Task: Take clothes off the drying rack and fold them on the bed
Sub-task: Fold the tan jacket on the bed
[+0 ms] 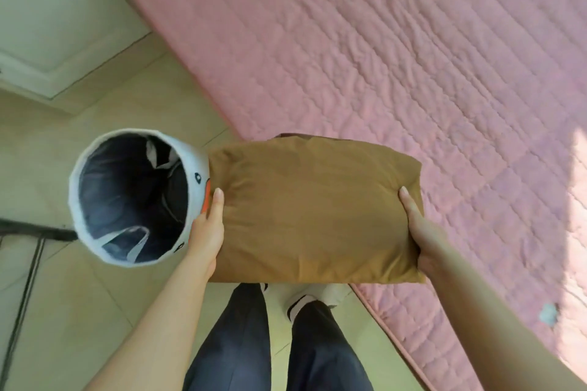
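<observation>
Head cam: folded mustard-brown cloth bundle held between both hands, long axis left-right, left hand and right hand each pinching an end, thumbs on top. Pink quilted bed lies far-right, right hand nearer it; round white fabric basket just left

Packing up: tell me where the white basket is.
Head view, left side: white basket on the floor, beside the left hand and the folded brown garment.
</observation>
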Demonstrator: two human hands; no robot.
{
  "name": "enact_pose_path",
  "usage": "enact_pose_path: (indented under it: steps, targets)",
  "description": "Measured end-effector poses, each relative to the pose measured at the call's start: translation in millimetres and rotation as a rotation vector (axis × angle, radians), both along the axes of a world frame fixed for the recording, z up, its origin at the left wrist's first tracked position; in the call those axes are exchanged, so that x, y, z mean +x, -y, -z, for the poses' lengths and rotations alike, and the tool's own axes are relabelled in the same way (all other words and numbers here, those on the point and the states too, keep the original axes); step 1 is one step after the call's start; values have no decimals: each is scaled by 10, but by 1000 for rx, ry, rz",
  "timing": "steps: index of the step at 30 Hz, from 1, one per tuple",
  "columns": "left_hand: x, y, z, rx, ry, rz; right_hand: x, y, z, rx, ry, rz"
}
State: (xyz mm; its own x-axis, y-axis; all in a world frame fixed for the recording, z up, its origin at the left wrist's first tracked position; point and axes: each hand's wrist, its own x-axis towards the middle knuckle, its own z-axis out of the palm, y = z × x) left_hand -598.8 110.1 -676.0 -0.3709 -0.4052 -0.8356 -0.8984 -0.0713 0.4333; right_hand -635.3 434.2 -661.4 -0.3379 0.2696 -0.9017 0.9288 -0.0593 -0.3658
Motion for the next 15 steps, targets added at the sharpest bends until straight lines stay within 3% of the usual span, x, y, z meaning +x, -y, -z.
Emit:
enact_pose_path:
  steps: [5,15]
  targets:
    - [244,798,54,-29,22,-196,-232,934,-12,37,-5,-168]
    - [398,2301,768,48,82,-571,-798,2983,214,197,-209,-412]
